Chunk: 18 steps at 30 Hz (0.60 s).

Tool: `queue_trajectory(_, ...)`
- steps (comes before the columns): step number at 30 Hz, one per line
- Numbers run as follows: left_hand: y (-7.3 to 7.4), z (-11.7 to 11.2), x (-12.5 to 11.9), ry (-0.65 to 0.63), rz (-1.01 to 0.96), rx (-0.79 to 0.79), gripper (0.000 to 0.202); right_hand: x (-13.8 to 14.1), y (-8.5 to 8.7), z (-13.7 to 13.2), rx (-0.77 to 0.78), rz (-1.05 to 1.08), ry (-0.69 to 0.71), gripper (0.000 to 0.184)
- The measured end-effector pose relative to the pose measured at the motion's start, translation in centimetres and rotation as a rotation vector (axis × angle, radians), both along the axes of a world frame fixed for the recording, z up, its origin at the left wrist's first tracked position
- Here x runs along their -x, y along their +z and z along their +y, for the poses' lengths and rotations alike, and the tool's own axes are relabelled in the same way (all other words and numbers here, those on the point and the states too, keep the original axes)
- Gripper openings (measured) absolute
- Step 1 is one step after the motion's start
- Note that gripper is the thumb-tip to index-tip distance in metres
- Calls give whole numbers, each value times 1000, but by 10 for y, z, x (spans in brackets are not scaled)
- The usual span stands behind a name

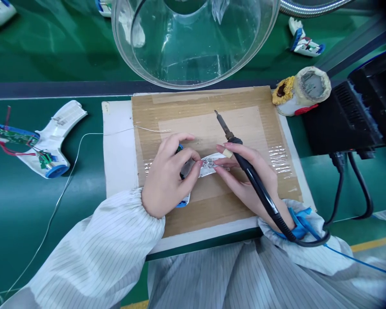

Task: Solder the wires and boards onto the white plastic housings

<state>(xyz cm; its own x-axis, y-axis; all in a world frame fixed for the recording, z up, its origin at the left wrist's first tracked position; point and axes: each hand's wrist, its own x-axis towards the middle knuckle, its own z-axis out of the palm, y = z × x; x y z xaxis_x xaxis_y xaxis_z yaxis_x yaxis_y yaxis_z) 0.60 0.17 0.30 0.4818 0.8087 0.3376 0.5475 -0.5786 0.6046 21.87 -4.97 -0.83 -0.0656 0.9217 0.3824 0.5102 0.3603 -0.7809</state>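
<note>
A white plastic housing (208, 166) with blue edges lies on the cardboard between my hands, its inside facing up. My left hand (172, 176) bends over its left part, thumb and index finger pinched together at the inside; what sits in the pinch is too small to make out. A black soldering iron (255, 182) rests in my right hand (257, 171), tip pointing up and away from the housing. The thumb and a fingertip of that hand also touch the housing's right part. A pale wrap covers one right finger. My left hand hides much of the housing.
Thin solder wire (80, 148) runs from the left onto the cardboard (212, 206). Another opened housing (59, 124) with a green circuit board lies left. A clear round tub (193, 83) stands behind. At right are a tip-cleaning pot (312, 86), a black station (344, 120) and cables.
</note>
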Motion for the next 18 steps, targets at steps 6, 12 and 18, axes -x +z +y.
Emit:
queue_trajectory(6,0,0,1,1,-6,32,11,4,1,3,-38,-29,6,52)
queue_trajectory(12,0,1,2,-4,-12,55,11,5,-3,2,35,29,12,48)
queue_trajectory(18,-1,0,1,-4,-25,62,11,6,-3,1,42,78,7,51)
